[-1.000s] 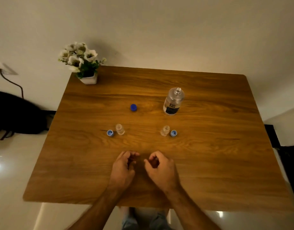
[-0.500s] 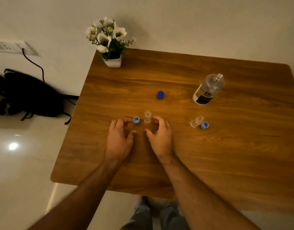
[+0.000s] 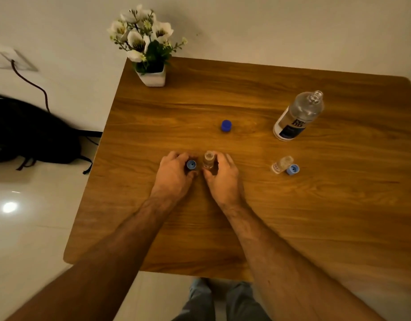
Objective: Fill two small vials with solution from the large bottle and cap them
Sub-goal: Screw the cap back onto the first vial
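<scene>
Left hand: the left hand [image 3: 174, 173] is down on the desk [image 3: 292, 228], fingers and thumb curled around the light blue cap [image 3: 191, 164], whose open side faces up.
Right hand: the right hand [image 3: 223, 176] sits just beside it, fingers and thumb curled around the near vial [image 3: 208, 159]; the vial stands upright and uncapped between fingertips and thumb.
Near vial contents: too small and dim to tell whether there is liquid inside.
Second vial: over on the right, the second vial [image 3: 281, 164] is on the desk, uncapped, with a white label; it looks tilted, though the wide lens makes that hard to judge.
Second cap: a second light blue cap [image 3: 292, 169] lies touching that vial on its right, open side up.
Large bottle: the large bottle [image 3: 297, 117] stands at the far right of the desk, clear, neck open, dark-and-white label low on its body.
Bottle cap: the dark blue cap [image 3: 226, 125] sits alone mid-desk, well apart from the bottle.
Far corner: a white pot of flowers [image 3: 145, 42] stands on the desk's far left corner.
Floor: a black bag [image 3: 30, 133] lies on the pale floor to the left, and a dark cable [image 3: 30, 83] runs to a wall socket.
</scene>
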